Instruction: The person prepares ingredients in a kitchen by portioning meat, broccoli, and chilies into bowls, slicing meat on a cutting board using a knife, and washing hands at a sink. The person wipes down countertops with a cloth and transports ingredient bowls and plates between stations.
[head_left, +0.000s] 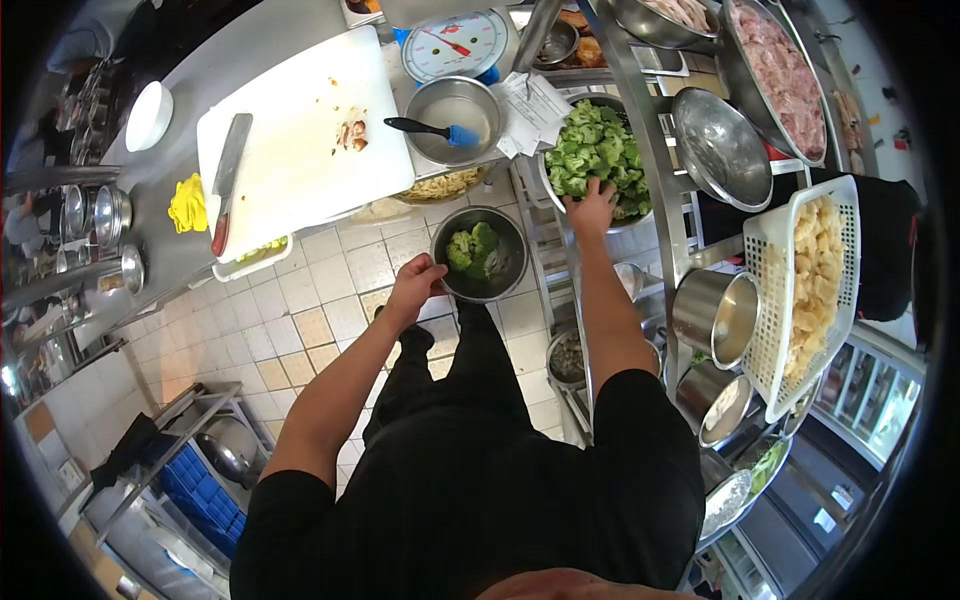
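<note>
My left hand grips the rim of a small steel bowl, with the thumb over its edge. Several green broccoli florets lie inside that bowl, which I hold above the tiled floor. To the right, a large metal bowl is heaped with broccoli on a rack shelf. My right hand reaches into the near side of this heap, its fingers curled around broccoli and their tips partly hidden among the florets.
A white cutting board bears a knife and food scraps. Beside it stand a pot with a blue brush and a dial scale. A metal rack post rises right of the broccoli, near a white basket.
</note>
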